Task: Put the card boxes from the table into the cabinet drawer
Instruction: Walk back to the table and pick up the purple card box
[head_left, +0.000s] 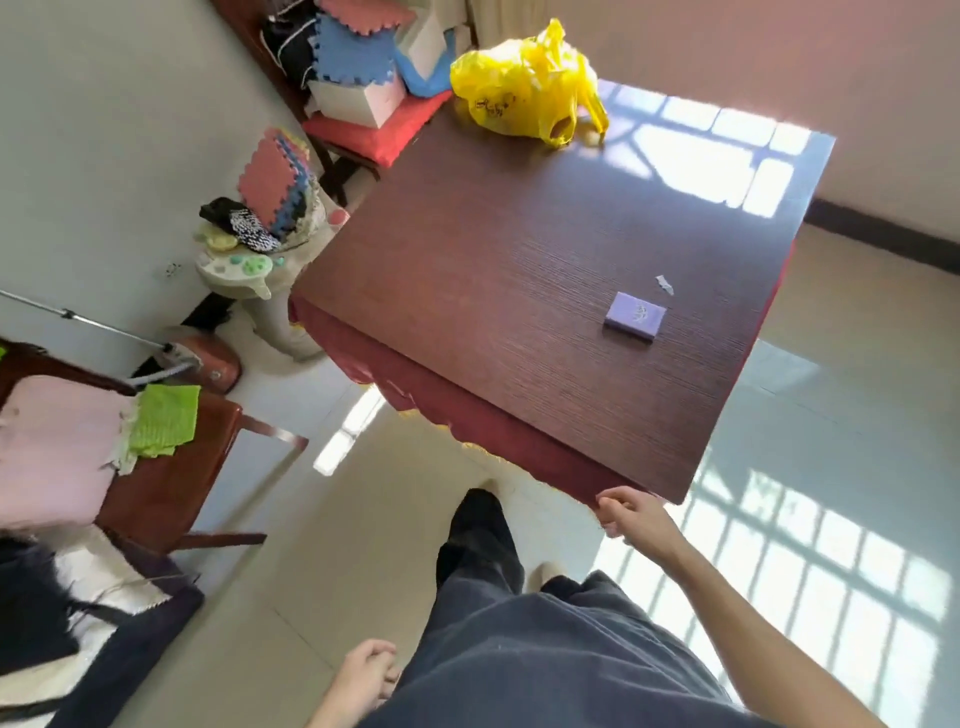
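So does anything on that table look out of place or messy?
Mostly tidy. A small torn scrap, pale and crumpled, lies loose just beyond the purple card box on the dark table. A crumpled yellow plastic bag sits at the far edge. Nothing looks spilled or damaged.

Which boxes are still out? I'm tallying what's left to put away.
One purple card box still lies flat on the table. Neither the right hand, near the table corner, nor the left hand, low by the trousers, holds anything. No cabinet drawer is in view, so finished boxes can't be counted.
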